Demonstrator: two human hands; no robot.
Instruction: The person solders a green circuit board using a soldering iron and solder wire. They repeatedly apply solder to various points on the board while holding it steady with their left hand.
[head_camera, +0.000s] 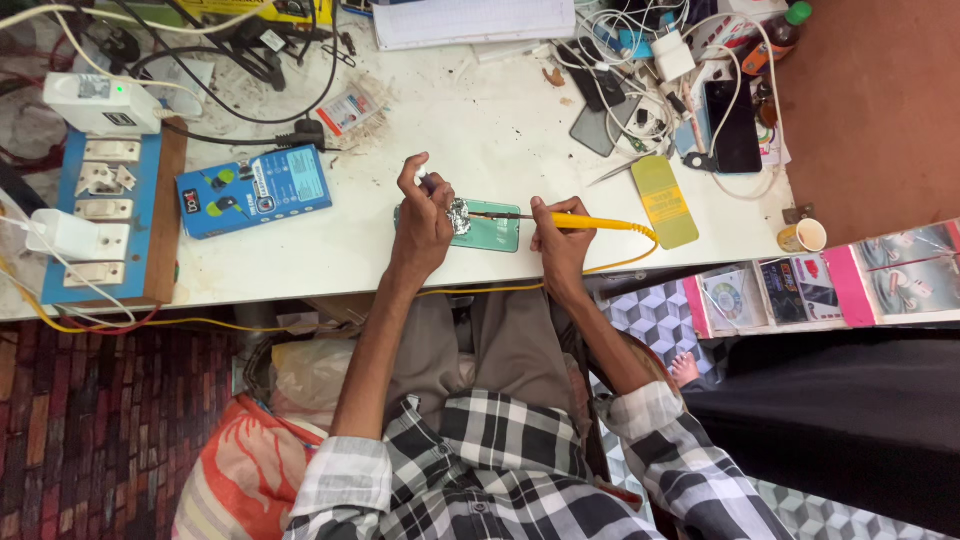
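Phone, teal back up, lies flat on the white table close to its near edge, roughly mid-length, directly in front of the seated person. That puts it within easy reach of both forearms, which come in over the near edge.

Left hand: fingers curled shut round a small part at the phone's left end, thumb and forefinger pinched high. Just beside it sits a crumpled patch of foil on the phone. Exactly what the fingers pinch is too small to tell; the grip looks like steadying.

Right hand: closed in a pen grip on the yellow handle of a soldering iron. The iron lies nearly level, tip pointing left and meeting the foil patch. Its yellow cord loops back over the near edge, out of the working area.

Blue meter box sits left of the phone. The switch board is at the left end. Spare phones and cables crowd the far right corner; a yellow card lies right of the iron; a paper cup stands at the near right corner.
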